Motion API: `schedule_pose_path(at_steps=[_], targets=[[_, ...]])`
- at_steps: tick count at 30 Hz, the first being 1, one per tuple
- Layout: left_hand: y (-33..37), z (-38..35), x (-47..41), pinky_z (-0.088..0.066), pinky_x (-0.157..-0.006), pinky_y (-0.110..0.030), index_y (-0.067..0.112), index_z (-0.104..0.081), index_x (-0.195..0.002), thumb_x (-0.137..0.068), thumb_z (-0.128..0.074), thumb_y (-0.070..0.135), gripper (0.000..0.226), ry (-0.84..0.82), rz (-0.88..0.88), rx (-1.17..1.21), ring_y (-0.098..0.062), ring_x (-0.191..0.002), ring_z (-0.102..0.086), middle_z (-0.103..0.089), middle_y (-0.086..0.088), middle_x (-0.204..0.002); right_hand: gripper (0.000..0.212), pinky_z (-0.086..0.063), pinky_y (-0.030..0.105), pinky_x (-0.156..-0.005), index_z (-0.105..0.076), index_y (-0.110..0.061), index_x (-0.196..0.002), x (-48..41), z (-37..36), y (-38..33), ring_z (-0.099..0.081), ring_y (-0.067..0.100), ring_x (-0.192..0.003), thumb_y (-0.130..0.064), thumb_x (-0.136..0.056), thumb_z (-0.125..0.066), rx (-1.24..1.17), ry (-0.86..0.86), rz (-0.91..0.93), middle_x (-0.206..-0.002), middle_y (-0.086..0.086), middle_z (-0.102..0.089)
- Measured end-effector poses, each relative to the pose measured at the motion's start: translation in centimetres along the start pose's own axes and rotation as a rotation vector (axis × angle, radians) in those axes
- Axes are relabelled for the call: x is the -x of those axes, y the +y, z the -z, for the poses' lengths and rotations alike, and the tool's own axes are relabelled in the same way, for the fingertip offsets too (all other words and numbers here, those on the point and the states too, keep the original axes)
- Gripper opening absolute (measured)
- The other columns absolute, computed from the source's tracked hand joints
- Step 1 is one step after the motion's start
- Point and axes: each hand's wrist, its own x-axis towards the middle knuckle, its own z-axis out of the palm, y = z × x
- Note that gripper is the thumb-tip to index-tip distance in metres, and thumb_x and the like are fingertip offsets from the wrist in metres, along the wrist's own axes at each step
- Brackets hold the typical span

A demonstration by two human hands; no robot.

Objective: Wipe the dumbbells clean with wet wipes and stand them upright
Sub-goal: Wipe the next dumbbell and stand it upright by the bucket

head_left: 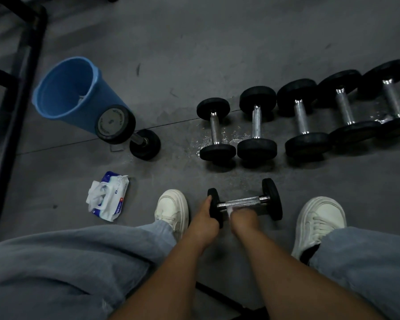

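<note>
Low in the middle of the frame, between two white shoes (171, 211), the left hand (206, 219) grips the left head of a small dumbbell (245, 201), thumb laid over the black disc's edge. Just to its right, the right hand (243, 215) is blurred, but its fingers seem curled around a white wipe (231, 209) pressed against the chrome handle. The dumbbell lies sideways, its handle running across the picture.

Left of the hands, a pack of wet wipes (109, 199) lies on the grey floor (194, 54) with a sheet pulled loose from its opening. Above it, a second dumbbell (116, 124) stands on end, close beside a blue bucket (65, 88).

Across the upper right, a row of five dumbbells (296, 118) lies side by side, handles pointing up the frame. Wet streaks glint on the floor around the two leftmost. A black metal frame (21, 88) runs down the left edge.
</note>
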Motion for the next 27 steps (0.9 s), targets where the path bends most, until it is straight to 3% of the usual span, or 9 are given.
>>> schedule_pose_path(at_steps=[2, 9, 15, 17, 19, 21, 22, 24, 27], targets=[[-0.1, 0.0, -0.1, -0.039, -0.109, -0.028, 0.031, -0.023, -0.156, -0.087, -0.05, -0.002, 0.081, 0.004, 0.001, -0.012, -0.018, -0.13, -0.049, -0.048, -0.006, -0.148, 0.02, -0.048, 0.031, -0.065, -0.064, -0.004, -0.091, 0.2, -0.1, 0.3, -0.064, 0.03, -0.073, -0.013, -0.092, -0.046, -0.119, -0.153, -0.212, -0.082, 0.019, -0.063], [0.5, -0.5, 0.0, -0.041, -0.108, -0.036, 0.028, -0.027, -0.154, -0.086, -0.048, -0.001, 0.076, 0.078, -0.007, -0.046, -0.024, -0.123, -0.054, -0.054, -0.005, -0.139, 0.018, -0.033, 0.023, -0.042, -0.06, -0.006, -0.071, 0.4, 0.9, 0.3, -0.046, 0.017, -0.048, -0.014, -0.085, -0.051, -0.863, 0.129, -0.332, -0.059, 0.007, -0.055], [1.2, -1.3, 0.6, -0.046, -0.093, -0.033, 0.023, -0.049, -0.134, -0.088, -0.048, -0.003, 0.052, 0.172, -0.077, -0.02, -0.021, -0.103, -0.059, -0.058, 0.003, -0.112, 0.021, -0.045, 0.017, -0.05, -0.052, -0.011, -0.077, 0.2, 2.5, -0.4, -0.056, 0.01, -0.062, -0.009, -0.094, -0.041, -1.274, 0.105, -0.45, -0.072, 0.004, -0.056], [0.9, -1.6, 0.5, -0.046, -0.09, -0.031, 0.022, -0.052, -0.123, -0.086, -0.052, -0.002, 0.044, 0.301, -0.045, 0.04, -0.019, -0.098, -0.058, -0.06, 0.004, -0.106, 0.026, -0.039, 0.012, -0.036, -0.049, -0.013, -0.072, 0.2, 2.5, 0.0, -0.053, 0.005, -0.047, -0.009, -0.096, -0.038, -1.32, 0.125, -0.46, -0.055, 0.0, -0.057], [1.1, -2.7, 1.2, -0.043, -0.079, -0.03, 0.017, -0.055, -0.103, -0.085, -0.057, 0.003, 0.023, 0.46, 0.067, 0.131, -0.023, -0.091, -0.06, -0.061, 0.0, -0.092, 0.027, -0.043, 0.013, -0.045, -0.047, -0.016, -0.073, 0.1, 2.2, 0.5, -0.05, 0.007, -0.055, -0.006, -0.096, -0.037, -1.348, 0.059, -0.458, -0.063, 0.0, -0.053], [1.3, -4.8, 1.5, -0.041, -0.069, -0.03, 0.01, -0.061, -0.087, -0.087, -0.059, 0.012, 0.002, 0.356, 0.238, 0.389, -0.025, -0.08, -0.062, -0.061, -0.006, -0.078, 0.025, -0.046, 0.02, -0.067, -0.049, -0.015, -0.078, 0.0, 2.2, 0.5, -0.049, 0.011, -0.07, -0.002, -0.095, -0.036, -1.379, 0.006, -0.463, -0.077, 0.002, -0.05], [1.2, -6.0, 1.5, -0.042, -0.067, -0.03, 0.007, -0.065, -0.084, -0.088, -0.06, 0.018, 0.013, 0.218, 0.305, 0.561, -0.023, -0.074, -0.061, -0.063, -0.009, -0.075, 0.024, -0.045, 0.022, -0.069, -0.05, -0.014, -0.08, -0.4, 2.5, 0.5, -0.05, 0.012, -0.073, -0.002, -0.096, -0.036, -1.399, 0.002, -0.461, -0.08, 0.003, -0.051], [1.2, -7.3, 0.5, -0.048, -0.065, -0.031, 0.007, -0.07, -0.089, -0.09, -0.062, 0.032, 0.027, 0.072, 0.375, 0.774, -0.021, -0.066, -0.06, -0.066, -0.009, -0.072, 0.022, -0.044, 0.02, -0.064, -0.054, -0.014, -0.085, -1.0, 3.2, 0.6, -0.054, 0.012, -0.074, -0.006, -0.099, -0.038, -1.423, 0.059, -0.475, -0.086, 0.004, -0.055], [1.9, -7.5, -2.0, -0.049, -0.056, -0.023, 0.012, -0.068, -0.098, -0.093, -0.063, 0.043, 0.032, 0.058, 0.436, 0.917, -0.017, -0.061, -0.067, -0.072, -0.003, -0.072, 0.02, -0.044, 0.015, -0.052, -0.056, -0.016, -0.09, -1.5, 3.6, 1.6, -0.054, 0.01, -0.072, -0.009, -0.099, -0.04, -1.391, 0.114, -0.493, -0.087, 0.003, -0.057]])
